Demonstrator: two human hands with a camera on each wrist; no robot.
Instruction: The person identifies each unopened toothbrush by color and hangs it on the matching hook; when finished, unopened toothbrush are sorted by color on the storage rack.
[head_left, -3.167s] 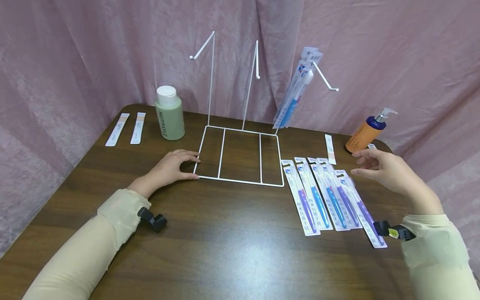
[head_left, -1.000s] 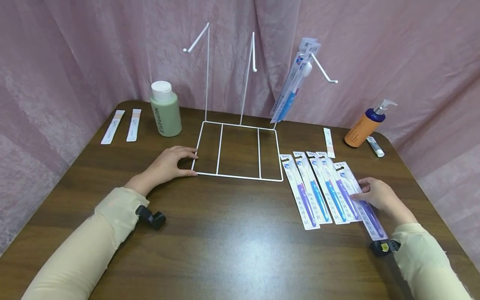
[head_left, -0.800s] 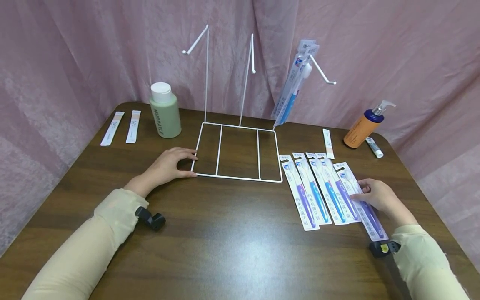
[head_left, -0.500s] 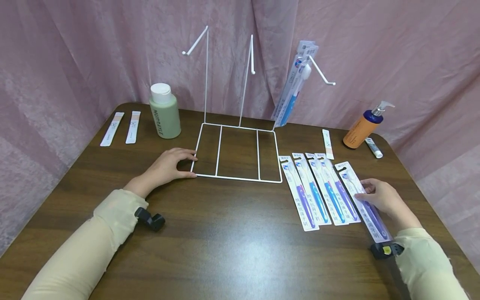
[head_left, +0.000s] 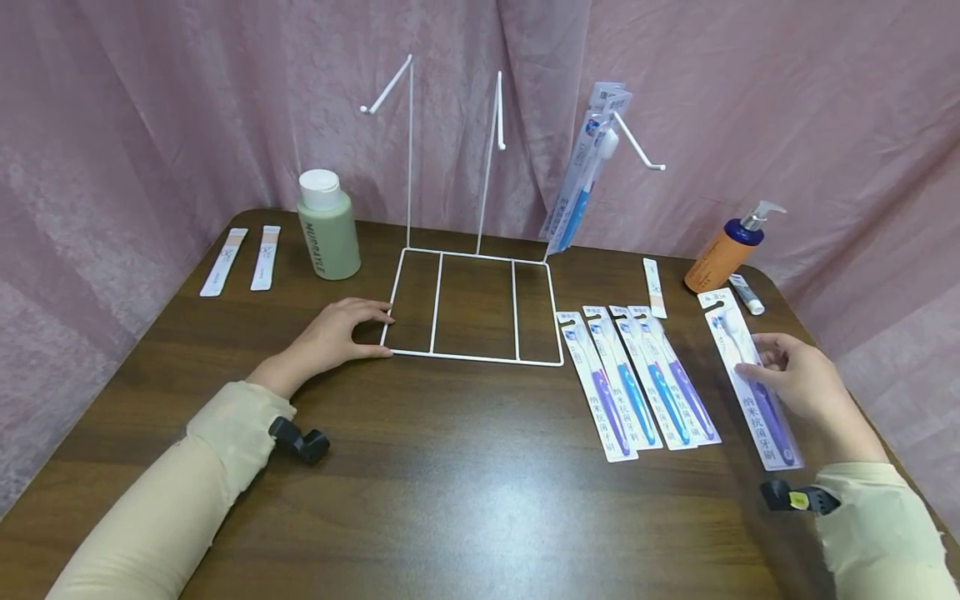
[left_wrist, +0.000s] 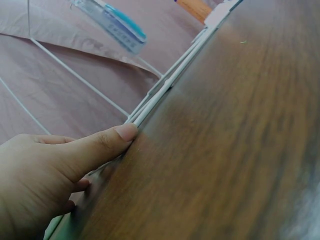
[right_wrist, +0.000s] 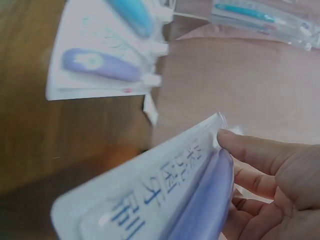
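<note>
My right hand (head_left: 802, 375) pinches a packaged purple toothbrush (head_left: 753, 383) by its right edge, thumb on the front and fingers behind. In the right wrist view the toothbrush pack (right_wrist: 145, 195) slants away from the thumb. My left hand (head_left: 330, 337) rests at the left side of the white wire display rack (head_left: 480, 359), thumb on the front corner and fingertips on the side wire. The left wrist view shows the thumb of the left hand (left_wrist: 55, 165) pressing the base wire. Blue toothbrush packs (head_left: 581, 183) hang on the rack's right hook; its other two hooks are bare.
Several packaged toothbrushes (head_left: 637, 383) lie fanned out right of the rack. An orange pump bottle (head_left: 720, 260), a small tube (head_left: 747, 295) and a white sachet (head_left: 654, 287) stand or lie behind them. A green bottle (head_left: 330, 237) and two sachets (head_left: 224, 262) are at the back left.
My right hand has come down, taken hold of the rightmost purple toothbrush pack and moved it up and to the right, apart from the others. The left hand stays on the rack.
</note>
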